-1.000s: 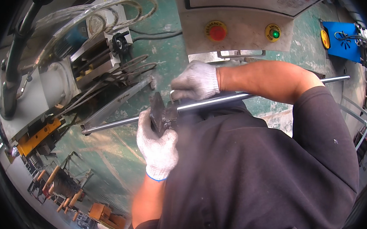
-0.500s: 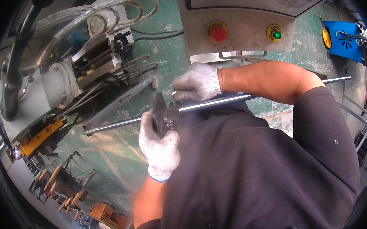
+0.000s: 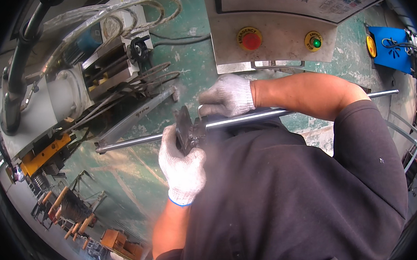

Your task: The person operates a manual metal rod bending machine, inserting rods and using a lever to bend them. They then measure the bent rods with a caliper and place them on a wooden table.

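A long, shiny metal rod (image 3: pixel 246 117) runs crosswise in front of my body. A dark metal clamp block with an upright plate (image 3: pixel 184 128) sits around it. My left hand (image 3: pixel 185 172), in a white knit glove, is closed around the plate's near side, thumb and fingers on either side. Just right of the plate, above the rod, my gloved right hand (image 3: pixel 226 96) is closed in a pinch. A thin bent rod like a hex key (image 3: pixel 199 111) shows at its fingertips and reaches down to the clamp. The far end of this piece is hidden.
A control panel with a red emergency button (image 3: pixel 251 39) and a green-lit button (image 3: pixel 315 43) stands ahead. To the left is a large machine (image 3: pixel 51 100) with hoses and a handwheel (image 3: pixel 139 49). A blue box (image 3: pixel 391 47) is at far right; wooden-handled tools (image 3: pixel 69 212) stand lower left.
Both hands hold nearly the same pose on the clamp. They sit very slightly farther right in the picture, and the control panel appears shifted a little down and right.
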`<state>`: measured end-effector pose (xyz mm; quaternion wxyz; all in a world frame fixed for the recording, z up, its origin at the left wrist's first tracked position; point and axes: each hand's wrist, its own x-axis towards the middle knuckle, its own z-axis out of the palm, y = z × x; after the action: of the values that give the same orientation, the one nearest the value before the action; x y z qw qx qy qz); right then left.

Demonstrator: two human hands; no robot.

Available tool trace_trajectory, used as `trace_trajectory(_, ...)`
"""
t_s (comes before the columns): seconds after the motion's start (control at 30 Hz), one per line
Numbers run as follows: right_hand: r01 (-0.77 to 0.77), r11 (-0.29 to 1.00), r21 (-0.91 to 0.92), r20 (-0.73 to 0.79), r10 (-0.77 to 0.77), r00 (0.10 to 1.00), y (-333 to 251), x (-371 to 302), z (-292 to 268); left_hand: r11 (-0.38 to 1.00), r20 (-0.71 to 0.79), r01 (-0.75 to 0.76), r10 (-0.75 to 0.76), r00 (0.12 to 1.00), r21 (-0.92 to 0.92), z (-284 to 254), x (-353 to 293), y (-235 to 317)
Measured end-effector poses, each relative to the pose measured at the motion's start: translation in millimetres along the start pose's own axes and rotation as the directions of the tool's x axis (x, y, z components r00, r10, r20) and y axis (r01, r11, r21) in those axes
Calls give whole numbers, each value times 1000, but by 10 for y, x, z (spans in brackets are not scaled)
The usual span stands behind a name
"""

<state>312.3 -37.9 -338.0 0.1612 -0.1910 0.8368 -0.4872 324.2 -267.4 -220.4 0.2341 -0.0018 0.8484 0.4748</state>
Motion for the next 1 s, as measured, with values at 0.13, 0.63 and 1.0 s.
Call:
trace_trajectory(0.13, -97, 995, 4, 62, 97, 993, -121, 0, -84, 1000, 4, 4, -4, 1000, -15, -1, 23, -24)
trace_trajectory(0.63, -453, 857, -246, 57, 480, 876, -592, -321, -284, 998, 45, -53, 52, 998, 27, -70, 19, -44)
trace_trajectory(1.0, -441, 873, -208, 186, 478, 859, -804, 97, -458, 987, 22, -159, 158, 987, 30, -40, 48, -32)
